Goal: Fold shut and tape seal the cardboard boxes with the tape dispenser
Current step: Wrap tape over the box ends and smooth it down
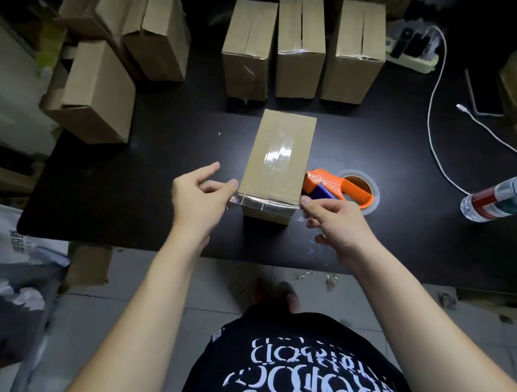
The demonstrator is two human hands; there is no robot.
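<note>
- Centre of frame: a closed cardboard box (278,164) stands on the black table (132,189), with clear tape already running along its top seam.
- Near edge of that box: a strip of clear tape (266,203) is stretched across the top front edge and overhangs on both sides.
- Left hand (198,201): pinches the left end of the strip, just left of the box corner.
- Right hand (336,227): pinches the right end of the strip, just right of the box corner.
- Right of the box, touching or just beside it: the orange tape dispenser (338,188) lies on the table, held by neither hand.
- Upper centre: three taped boxes (301,48) stand in a row.
- Upper left: a pile of further boxes (101,91).
- Right edge: a plastic bottle (499,198); above it a white cable (435,115) runs to a power strip (414,57).
</note>
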